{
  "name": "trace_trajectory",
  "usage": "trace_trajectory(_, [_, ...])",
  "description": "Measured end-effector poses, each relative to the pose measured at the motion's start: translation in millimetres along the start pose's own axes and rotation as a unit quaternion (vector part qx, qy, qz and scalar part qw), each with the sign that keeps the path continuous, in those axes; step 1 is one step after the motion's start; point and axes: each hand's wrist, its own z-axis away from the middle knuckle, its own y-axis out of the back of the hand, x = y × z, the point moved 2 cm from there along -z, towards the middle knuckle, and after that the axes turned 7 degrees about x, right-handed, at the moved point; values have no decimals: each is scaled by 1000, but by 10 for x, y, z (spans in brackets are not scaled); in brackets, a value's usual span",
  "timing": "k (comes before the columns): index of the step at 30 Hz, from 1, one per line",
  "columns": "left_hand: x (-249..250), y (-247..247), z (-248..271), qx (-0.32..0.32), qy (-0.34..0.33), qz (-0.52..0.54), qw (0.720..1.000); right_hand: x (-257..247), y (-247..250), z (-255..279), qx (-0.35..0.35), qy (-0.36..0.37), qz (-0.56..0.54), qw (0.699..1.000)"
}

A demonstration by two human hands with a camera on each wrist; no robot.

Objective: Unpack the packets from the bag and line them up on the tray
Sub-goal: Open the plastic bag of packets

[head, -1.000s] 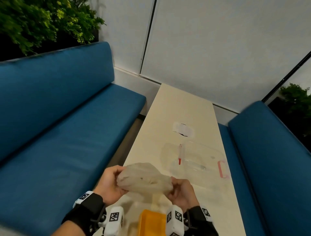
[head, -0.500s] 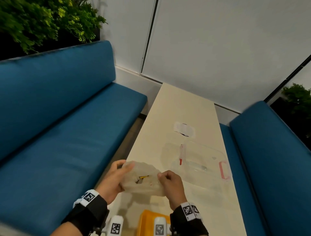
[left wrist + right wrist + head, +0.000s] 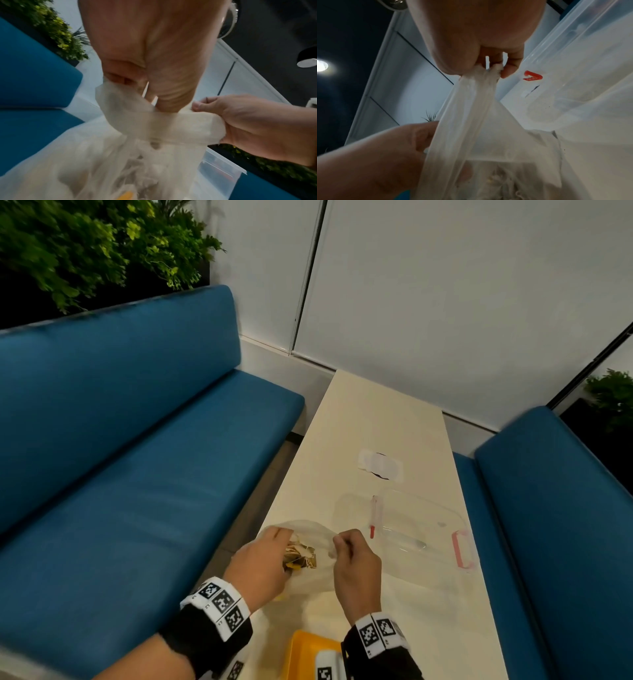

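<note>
A thin translucent white bag [image 3: 313, 575] lies on the cream table [image 3: 370, 419], its mouth pulled wide. Several small packets [image 3: 299, 554] with yellow bits show inside. My left hand [image 3: 286, 539] has its fingers inside the mouth and its thumb outside, gripping the left wall of the bag [image 3: 488, 135]. My right hand [image 3: 339, 542] pinches the right rim of the bag [image 3: 197, 128] and holds it up. A corner of the yellow tray [image 3: 305, 652] shows at the bottom edge, between my wrists.
A clear plastic container [image 3: 459, 522] with a pink latch [image 3: 460, 549] and a red clip [image 3: 373, 517] stands just right of the bag. Farther along the table lies a white patch [image 3: 380, 465]. Blue sofas [image 3: 137, 474] flank the narrow table.
The bag was closed and held up between both hands. It has come down onto the table, its mouth has been pulled apart, and my left fingers have gone inside.
</note>
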Motion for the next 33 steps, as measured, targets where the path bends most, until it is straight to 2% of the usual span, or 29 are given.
trace_trajectory(3, [83,-7,-5,7,-21,-18,1000,-102,69,-3,47,78,6,996])
trace_trajectory(5, [110,-47,-3,2,-32,-26,999,-137,102,-6,55,97,13,994])
trace_trajectory(8, [87,-130,42,-16,-21,-18,999,-59,101,-18,-5,80,49,996])
trace_trajectory(13, [74,-242,-87,-87,-38,8,995,-19,194,-34,-32,87,62,994])
trace_trajectory(18, [109,-319,-373,-132,-13,-74,988,-79,223,-27,-49,107,75,990])
trace_trajectory(22, [134,-384,-506,-188,-31,-138,972,-92,188,-8,-58,117,83,988])
trace_trajectory(25, [90,-455,-585,-172,-54,-158,971,-106,153,15,-68,119,88,987])
trace_trajectory(29, [205,-393,-655,-231,-6,-185,955,-114,135,17,-82,118,102,984])
trace_trajectory(33, [362,-317,-665,-223,-24,-179,958,-123,122,-3,-85,117,115,983])
